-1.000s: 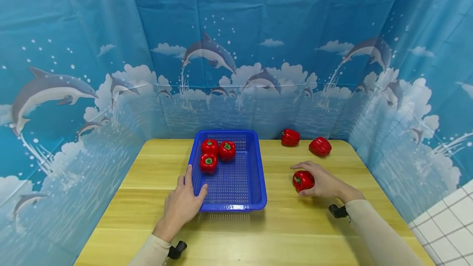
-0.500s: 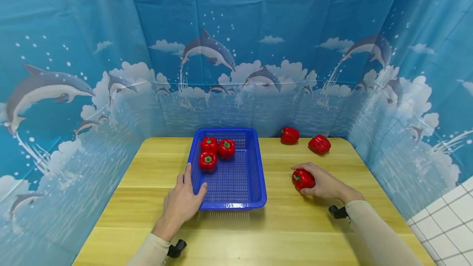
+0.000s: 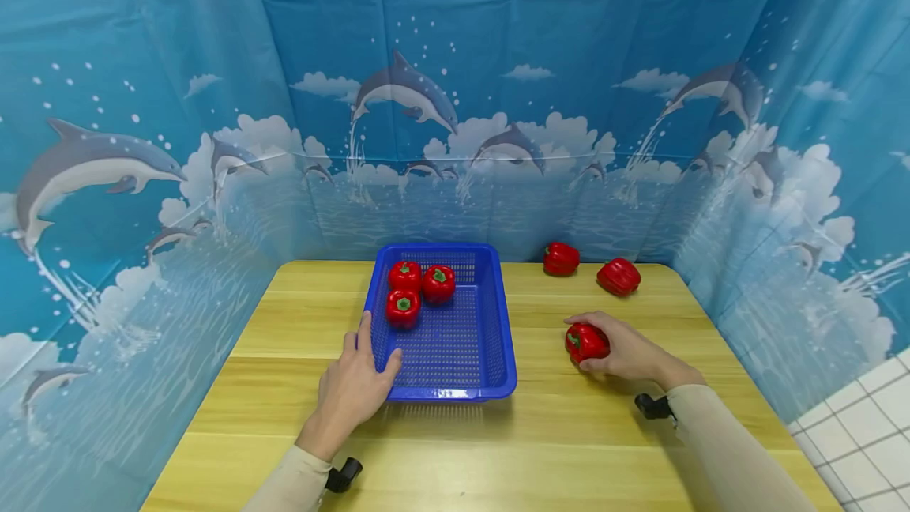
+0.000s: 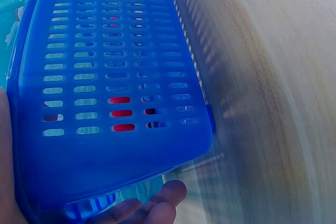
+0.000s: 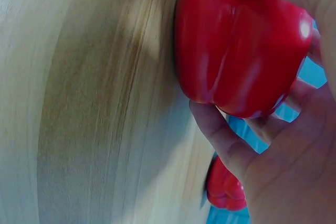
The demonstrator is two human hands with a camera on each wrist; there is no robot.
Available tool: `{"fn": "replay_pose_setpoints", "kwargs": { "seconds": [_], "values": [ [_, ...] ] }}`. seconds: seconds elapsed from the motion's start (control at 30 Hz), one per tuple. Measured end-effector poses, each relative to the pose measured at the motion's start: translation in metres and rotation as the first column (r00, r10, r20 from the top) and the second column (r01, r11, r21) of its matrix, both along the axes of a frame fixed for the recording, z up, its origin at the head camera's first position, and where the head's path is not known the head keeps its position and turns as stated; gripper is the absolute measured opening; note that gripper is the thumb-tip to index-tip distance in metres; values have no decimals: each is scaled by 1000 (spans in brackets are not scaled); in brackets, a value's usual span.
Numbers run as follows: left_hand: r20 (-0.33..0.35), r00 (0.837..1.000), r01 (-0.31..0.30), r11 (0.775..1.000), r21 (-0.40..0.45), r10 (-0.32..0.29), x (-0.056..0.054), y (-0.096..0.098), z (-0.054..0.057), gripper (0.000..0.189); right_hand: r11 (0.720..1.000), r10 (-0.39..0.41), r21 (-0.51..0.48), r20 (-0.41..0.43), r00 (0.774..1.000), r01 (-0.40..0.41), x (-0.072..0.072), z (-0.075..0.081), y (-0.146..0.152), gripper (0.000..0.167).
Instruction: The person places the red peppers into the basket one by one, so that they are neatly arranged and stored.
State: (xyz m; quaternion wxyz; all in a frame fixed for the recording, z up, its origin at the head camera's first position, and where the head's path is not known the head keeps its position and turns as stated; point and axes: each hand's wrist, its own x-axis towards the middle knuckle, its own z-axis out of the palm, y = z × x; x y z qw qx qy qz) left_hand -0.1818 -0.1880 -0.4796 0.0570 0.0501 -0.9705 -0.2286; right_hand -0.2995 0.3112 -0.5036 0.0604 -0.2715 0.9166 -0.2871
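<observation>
My left hand (image 3: pixel 355 385) grips the front left corner of a blue plastic basket (image 3: pixel 455 394), its index finger along the left rim. In the left wrist view, fingertips (image 4: pixel 173 192) curl past the end of the slotted basket wall (image 4: pixel 105 161). Three red bell peppers with green stems stand inside, the nearest pepper (image 3: pixel 403 309) close to that hand. To the right of the basket, my right hand (image 3: pixel 633 350) holds another red bell pepper (image 3: pixel 587 343) between thumb and fingers. The right wrist view has this pepper (image 5: pixel 241 51) against the tabletop, fingers around it.
Two more red bell peppers lie at the back right, one pepper (image 3: pixel 562 259) near the curtain and another pepper (image 3: pixel 619 277) further right. The wooden table (image 3: pixel 540 449) meets a blue dolphin curtain (image 3: pixel 441 212) behind and at both sides.
My right thumb and fingers have drawn in slightly around the bell pepper, which stays on the table. My left hand and the basket keep their place; the head view shifts a little.
</observation>
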Motion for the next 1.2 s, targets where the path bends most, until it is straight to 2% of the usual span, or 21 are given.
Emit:
{"fn": "replay_pose_setpoints", "kwargs": {
  "seconds": [0.3,0.63,0.9,1.2],
  "values": [
    [4,1000,5,1000,6,-5,1,0,-1,101,1000,1,1,-30,1000,0,0,-3,-3,78],
    [1,1000,5,1000,-2,-5,1,0,1,101,1000,5,-13,-22,1000,-6,1,3,-14,75],
    [9,1000,0,1000,1,0,2,-1,0,100,1000,0,-14,-7,1000,0,1,1,-20,75],
    [13,1000,0,1000,9,0,2,0,1,102,999,16,-32,-54,998,-17,0,8,-31,74]
  ]
}}
